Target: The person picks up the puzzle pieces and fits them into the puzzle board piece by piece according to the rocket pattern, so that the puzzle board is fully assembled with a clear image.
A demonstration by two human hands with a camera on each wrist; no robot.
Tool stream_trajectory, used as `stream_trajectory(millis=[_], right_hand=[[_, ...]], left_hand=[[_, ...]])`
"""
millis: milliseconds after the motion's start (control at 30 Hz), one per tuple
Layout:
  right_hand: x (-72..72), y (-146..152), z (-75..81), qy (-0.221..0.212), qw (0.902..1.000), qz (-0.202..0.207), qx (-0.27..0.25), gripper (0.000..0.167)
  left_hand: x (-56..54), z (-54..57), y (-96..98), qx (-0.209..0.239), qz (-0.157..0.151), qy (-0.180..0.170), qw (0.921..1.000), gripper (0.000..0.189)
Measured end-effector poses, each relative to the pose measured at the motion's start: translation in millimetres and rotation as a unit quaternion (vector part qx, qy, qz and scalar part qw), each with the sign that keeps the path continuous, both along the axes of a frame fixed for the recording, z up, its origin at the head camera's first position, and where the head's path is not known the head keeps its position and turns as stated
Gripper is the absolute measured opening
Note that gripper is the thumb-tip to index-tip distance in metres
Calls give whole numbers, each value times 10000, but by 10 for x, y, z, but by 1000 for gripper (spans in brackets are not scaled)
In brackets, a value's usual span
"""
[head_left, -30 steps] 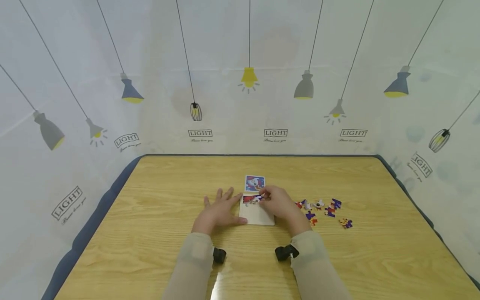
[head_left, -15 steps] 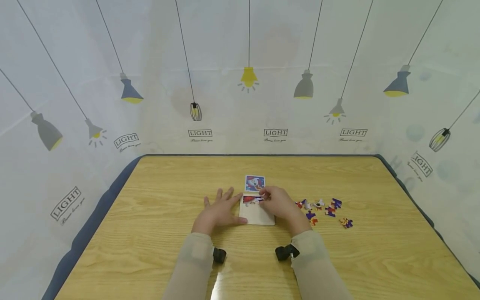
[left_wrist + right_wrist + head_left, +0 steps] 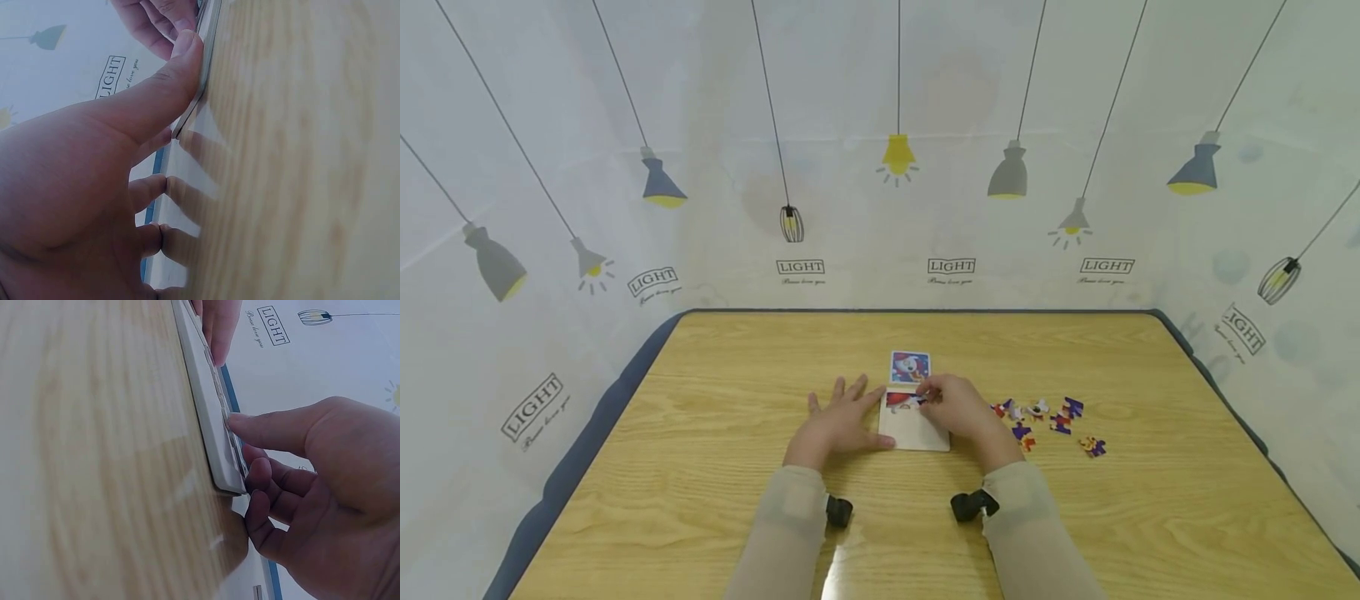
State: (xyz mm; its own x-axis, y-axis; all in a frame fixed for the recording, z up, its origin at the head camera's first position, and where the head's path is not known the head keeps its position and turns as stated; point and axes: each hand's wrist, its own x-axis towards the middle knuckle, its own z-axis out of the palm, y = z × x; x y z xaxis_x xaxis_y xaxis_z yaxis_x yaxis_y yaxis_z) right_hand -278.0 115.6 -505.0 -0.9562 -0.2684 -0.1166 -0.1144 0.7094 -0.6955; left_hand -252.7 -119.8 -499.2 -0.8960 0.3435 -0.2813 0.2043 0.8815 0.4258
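A pale jigsaw board [image 3: 917,435] lies flat on the table, with several joined puzzle pieces [image 3: 898,401] along its far edge. My left hand [image 3: 841,423] is spread beside it, the thumb resting on the board's near left part and the index fingertip at its far left corner. At the far right corner, my right hand [image 3: 961,408] pinches a puzzle piece, mostly hidden by the fingers. In the right wrist view the thumb [image 3: 247,429] presses at the board's [image 3: 211,434] upper face, with the other fingers curled at its edge.
Just beyond the board lies a small picture card [image 3: 910,367] showing a cartoon figure. Several loose puzzle pieces [image 3: 1066,414] are scattered to the right of my right hand, one [image 3: 1092,447] farther out. A printed cloth wall [image 3: 865,283] stands behind the wooden table [image 3: 715,500].
My right fingers have shifted slightly at the board's far right corner and cover a little more of the joined pieces. The left hand and the loose pieces stay where they were.
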Motion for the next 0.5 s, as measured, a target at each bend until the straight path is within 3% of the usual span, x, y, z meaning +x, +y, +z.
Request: stream_trajectory(millis=[500], right_hand=[[9,-13,-9,-14,9998,-155,120,16]], left_hand=[[0,-11,-4,-65,32,27,10000,96]])
